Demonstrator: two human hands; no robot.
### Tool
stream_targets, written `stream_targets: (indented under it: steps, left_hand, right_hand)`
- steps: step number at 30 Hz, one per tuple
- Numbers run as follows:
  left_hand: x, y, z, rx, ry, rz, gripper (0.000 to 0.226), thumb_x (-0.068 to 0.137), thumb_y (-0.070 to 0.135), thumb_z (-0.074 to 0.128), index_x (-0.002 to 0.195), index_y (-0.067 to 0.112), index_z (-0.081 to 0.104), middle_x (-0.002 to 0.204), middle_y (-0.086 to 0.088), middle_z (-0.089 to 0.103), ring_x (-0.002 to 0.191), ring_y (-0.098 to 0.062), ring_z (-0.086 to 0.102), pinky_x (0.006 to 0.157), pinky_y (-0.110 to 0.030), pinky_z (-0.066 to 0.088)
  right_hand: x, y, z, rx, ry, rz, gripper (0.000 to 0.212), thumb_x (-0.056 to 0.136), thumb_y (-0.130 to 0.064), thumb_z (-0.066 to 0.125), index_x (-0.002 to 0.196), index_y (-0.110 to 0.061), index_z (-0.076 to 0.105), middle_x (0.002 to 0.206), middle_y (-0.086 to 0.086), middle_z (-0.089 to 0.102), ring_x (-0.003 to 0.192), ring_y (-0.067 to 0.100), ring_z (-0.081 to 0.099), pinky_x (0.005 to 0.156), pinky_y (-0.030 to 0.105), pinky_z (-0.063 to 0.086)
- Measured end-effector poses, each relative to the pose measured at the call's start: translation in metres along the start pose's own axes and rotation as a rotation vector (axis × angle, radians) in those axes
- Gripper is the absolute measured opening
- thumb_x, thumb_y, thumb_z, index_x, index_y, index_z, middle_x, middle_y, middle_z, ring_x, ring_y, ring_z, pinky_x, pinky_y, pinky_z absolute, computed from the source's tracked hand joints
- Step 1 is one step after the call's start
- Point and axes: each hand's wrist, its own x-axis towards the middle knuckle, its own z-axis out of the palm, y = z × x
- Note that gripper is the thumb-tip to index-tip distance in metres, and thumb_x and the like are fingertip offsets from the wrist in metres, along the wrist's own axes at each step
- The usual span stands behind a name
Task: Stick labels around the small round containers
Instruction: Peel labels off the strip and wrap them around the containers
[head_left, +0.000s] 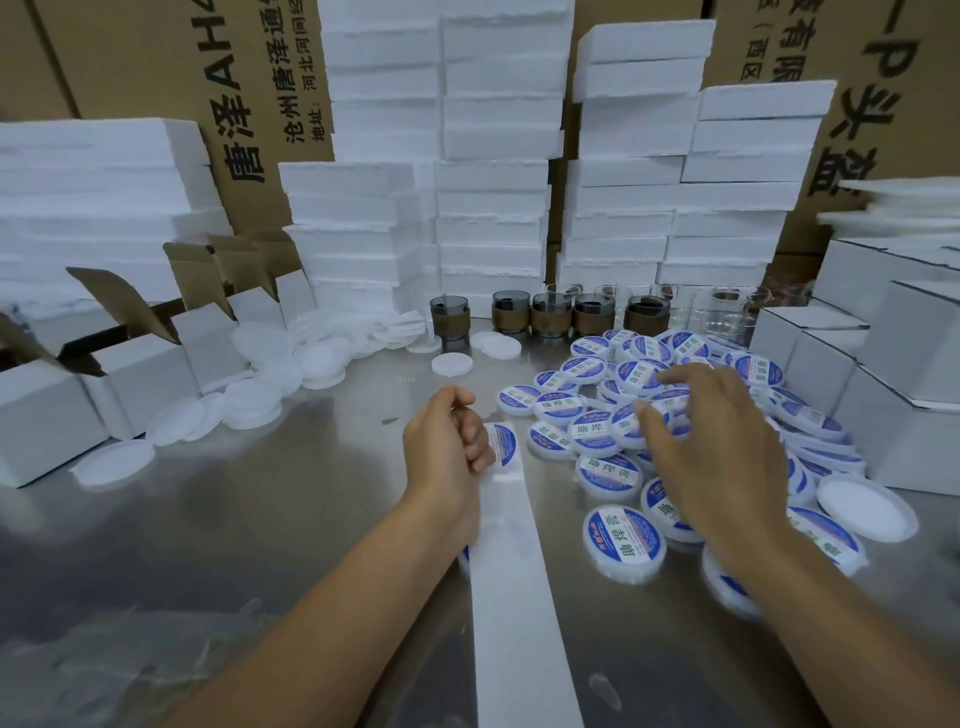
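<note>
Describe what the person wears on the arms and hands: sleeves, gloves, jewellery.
Nothing worn shows. The left hand and right hand are ungloved, both forearms are bare to the frame's edge, and no watch, bracelet or ring is visible.

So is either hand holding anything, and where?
The left hand grips the label strip near its far end. The right hand is open above the labelled containers, holding nothing.

A shiny steel table (260, 519) stands before tall stacks of white foam slabs (493, 156) and brown printed cartons (156, 78), with open white boxes (140, 374) left and glasses (550, 312) behind.
</note>
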Motion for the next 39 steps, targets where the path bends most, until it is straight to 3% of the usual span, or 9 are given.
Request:
stream_targets:
  steps: [3, 6, 10, 14, 21, 26, 29, 32, 39]
  left_hand:
    - [0.003, 0.000, -0.003, -0.088, 0.036, -0.062, 0.024, 0.092, 0.012, 0.039, 0.069, 0.013, 0.043, 0.038, 0.006, 0.026, 0.031, -0.006, 0.019, 0.032, -0.016, 0.014]
    - [0.004, 0.000, -0.003, -0.138, 0.012, -0.152, 0.024, 0.093, 0.012, 0.038, 0.069, 0.014, 0.041, 0.038, 0.007, 0.025, 0.029, -0.005, 0.019, 0.029, -0.016, 0.015]
    - [0.004, 0.004, -0.004, -0.136, -0.033, -0.244, 0.024, 0.093, 0.014, 0.039, 0.069, 0.014, 0.042, 0.039, 0.006, 0.025, 0.029, -0.006, 0.020, 0.029, -0.017, 0.017]
    - [0.007, 0.012, -0.002, -0.075, -0.066, -0.136, 0.025, 0.092, 0.012, 0.039, 0.068, 0.013, 0.043, 0.039, 0.006, 0.027, 0.030, -0.006, 0.022, 0.030, -0.017, 0.018]
    - [0.048, 0.047, -0.028, 0.484, 0.088, 0.277, 0.029, 0.091, 0.007, 0.043, 0.066, 0.015, 0.055, 0.049, 0.004, 0.049, 0.046, -0.009, 0.045, 0.047, -0.022, 0.037]
    - [0.092, 0.084, -0.089, 1.136, 0.236, 0.540, 0.009, 0.094, 0.016, 0.049, 0.095, 0.015, 0.058, 0.097, -0.002, 0.060, 0.090, -0.018, 0.053, 0.078, -0.028, 0.041]
    - [0.111, 0.101, -0.127, 1.523, 0.315, 0.480, 0.028, 0.092, 0.020, 0.057, 0.118, 0.011, 0.055, 0.124, -0.015, 0.051, 0.113, -0.030, 0.048, 0.097, -0.041, 0.039]
    - [0.117, 0.106, -0.148, 1.868, 0.311, 0.358, 0.038, 0.090, 0.029, 0.059, 0.125, 0.015, 0.052, 0.132, -0.015, 0.046, 0.121, -0.033, 0.042, 0.101, -0.044, 0.037]
    - [0.119, 0.109, -0.154, 1.958, 0.315, 0.304, 0.030, 0.093, 0.030, 0.054, 0.122, 0.021, 0.058, 0.131, -0.015, 0.050, 0.122, -0.035, 0.041, 0.102, -0.045, 0.036]
  right_hand:
    - [-0.017, -0.027, 0.005, 0.170, -0.148, -0.267, 0.025, 0.089, -0.029, 0.056, 0.114, -0.027, 0.056, 0.101, -0.015, 0.045, 0.097, 0.009, 0.049, 0.073, 0.024, 0.033]
    - [-0.032, -0.046, 0.018, 0.192, -0.398, -0.455, 0.037, 0.093, -0.031, 0.049, 0.130, -0.028, 0.047, 0.122, -0.013, 0.050, 0.118, 0.004, 0.038, 0.093, 0.020, 0.029]
    - [-0.035, -0.042, 0.026, 0.121, -0.586, -0.412, 0.043, 0.098, -0.038, 0.035, 0.140, -0.032, 0.032, 0.148, -0.016, 0.029, 0.138, 0.001, 0.011, 0.112, 0.027, 0.003]
    - [-0.032, -0.038, 0.026, 0.015, -0.648, -0.441, 0.043, 0.097, -0.044, 0.029, 0.140, -0.036, 0.033, 0.152, -0.020, 0.021, 0.141, -0.001, 0.001, 0.115, 0.035, -0.005]
    - [-0.031, -0.034, 0.026, -0.034, -0.569, -0.452, 0.044, 0.092, -0.049, 0.039, 0.136, -0.043, 0.034, 0.149, -0.023, 0.020, 0.139, 0.000, 0.006, 0.114, 0.031, -0.002]
    - [-0.027, -0.030, 0.025, -0.082, -0.568, -0.428, 0.053, 0.091, -0.054, 0.035, 0.141, -0.044, 0.018, 0.152, -0.021, 0.006, 0.139, -0.001, -0.001, 0.113, 0.029, -0.008]
    - [-0.024, -0.030, 0.022, -0.093, -0.595, -0.416, 0.056, 0.091, -0.056, 0.033, 0.142, -0.045, 0.012, 0.153, -0.021, 0.004, 0.140, 0.000, -0.002, 0.114, 0.031, -0.009]
    - [-0.024, -0.031, 0.021, -0.095, -0.611, -0.410, 0.056, 0.092, -0.056, 0.033, 0.143, -0.045, 0.012, 0.154, -0.021, 0.002, 0.140, 0.000, -0.004, 0.114, 0.032, -0.010]
    - [-0.023, -0.031, 0.020, -0.095, -0.635, -0.394, 0.056, 0.092, -0.055, 0.033, 0.143, -0.045, 0.011, 0.154, -0.020, 0.001, 0.141, 0.000, -0.004, 0.113, 0.031, -0.012]
